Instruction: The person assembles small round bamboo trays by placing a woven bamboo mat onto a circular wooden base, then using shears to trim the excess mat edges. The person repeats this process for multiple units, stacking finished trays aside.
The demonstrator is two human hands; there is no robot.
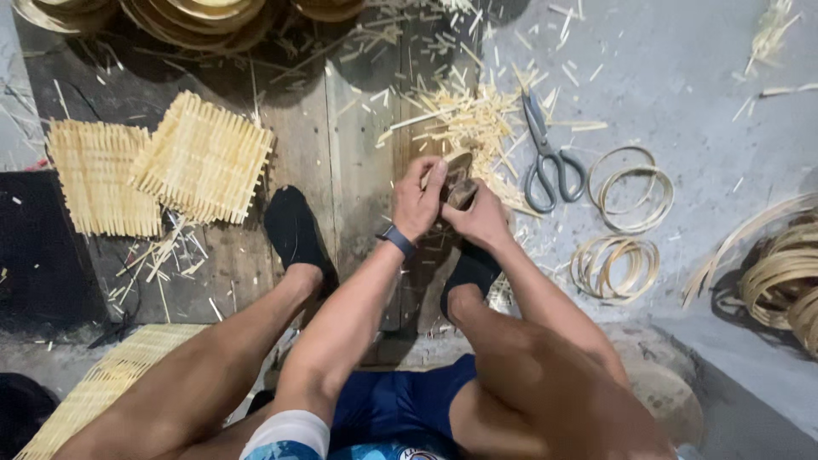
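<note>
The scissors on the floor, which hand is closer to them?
Right. The right hand is just beside the scissors, below their handles. The left hand sits on the far side of the small dark object both hands grip.

Head-worn camera, looking steeply down, close over knees (seated), floor filling view

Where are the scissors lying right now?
In the head view, the scissors lie on the grey floor right of the hands, between the heap of bamboo offcuts and the coiled strip rings.
</note>
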